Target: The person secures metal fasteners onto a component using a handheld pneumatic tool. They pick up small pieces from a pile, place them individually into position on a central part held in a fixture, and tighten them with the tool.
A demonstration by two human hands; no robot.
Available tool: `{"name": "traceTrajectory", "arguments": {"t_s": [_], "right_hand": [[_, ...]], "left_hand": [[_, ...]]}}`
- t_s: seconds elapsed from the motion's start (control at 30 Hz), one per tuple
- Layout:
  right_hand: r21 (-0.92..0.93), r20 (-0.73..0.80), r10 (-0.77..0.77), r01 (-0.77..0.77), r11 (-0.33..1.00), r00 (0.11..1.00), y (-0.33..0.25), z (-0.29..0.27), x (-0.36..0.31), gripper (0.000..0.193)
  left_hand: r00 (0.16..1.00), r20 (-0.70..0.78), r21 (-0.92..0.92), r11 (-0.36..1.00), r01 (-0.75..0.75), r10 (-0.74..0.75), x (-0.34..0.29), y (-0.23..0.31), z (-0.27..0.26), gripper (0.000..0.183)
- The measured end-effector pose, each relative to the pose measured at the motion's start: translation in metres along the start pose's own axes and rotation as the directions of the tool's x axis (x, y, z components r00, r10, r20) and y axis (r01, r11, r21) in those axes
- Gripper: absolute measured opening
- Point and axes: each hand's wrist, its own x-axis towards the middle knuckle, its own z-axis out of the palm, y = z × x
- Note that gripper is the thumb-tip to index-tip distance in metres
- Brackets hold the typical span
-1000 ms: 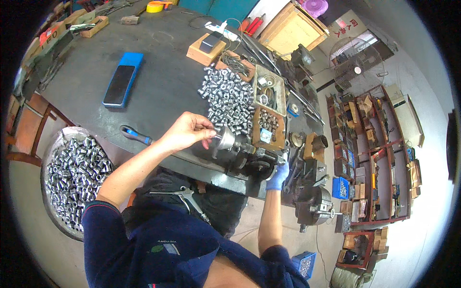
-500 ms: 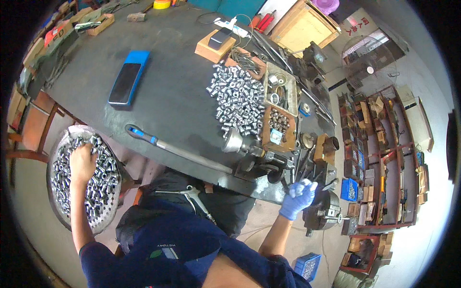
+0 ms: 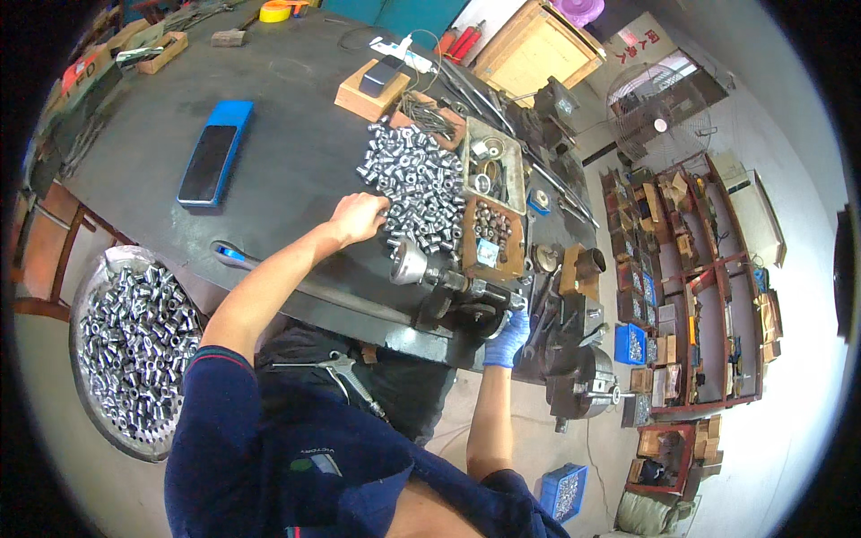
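Two grips we could not tell: left hand (image 3: 359, 218) and right hand (image 3: 508, 337) stood apart; a careless left sweep could have scattered metal parts (image 3: 418, 184) at twelve o'clock.

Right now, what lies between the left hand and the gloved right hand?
In the head view, the metal cup and, to its right, the dark fixture lie between the left hand and the gloved right hand.

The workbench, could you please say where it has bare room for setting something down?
The workbench is bare between the blue device and the metal parts pile; right of the pile, an open tray and a wooden box crowd it.
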Motion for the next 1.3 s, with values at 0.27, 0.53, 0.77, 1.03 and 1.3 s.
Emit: {"name": "traceTrajectory", "arguments": {"t_s": [0.27,0.53,0.77,1.03,1.3], "right_hand": [[0.228,0.294,0.131,-0.202,0.953,0.947,-0.006,-0.024,-0.009,0.033],[0.234,0.318,0.182,-0.263,0.936,0.93,-0.008,-0.032,-0.006,0.036],[0.188,0.28,0.111,-0.168,0.968,0.954,-0.014,-0.023,-0.017,0.028],[0.084,0.099,0.099,-0.107,0.991,0.99,-0.036,0.002,-0.05,0.03],[0.086,0.172,0.131,-0.147,0.985,0.976,-0.059,0.002,-0.062,0.037]], "left_hand": [[0.986,0.156,0.175,0.98,-0.091,0.064,-0.01,0.009,-0.009,0.015],[0.967,0.255,-0.878,0.42,0.231,0.002,-0.071,0.045,-0.076,0.021],[0.989,0.138,-0.933,0.343,0.109,0.059,-0.083,0.074,-0.084,0.015],[0.972,0.182,-0.91,0.401,0.11,0.146,-0.075,0.07,-0.086,0.015],[0.957,0.264,-0.886,0.423,0.189,0.125,-0.076,0.072,-0.088,0.017]]}}
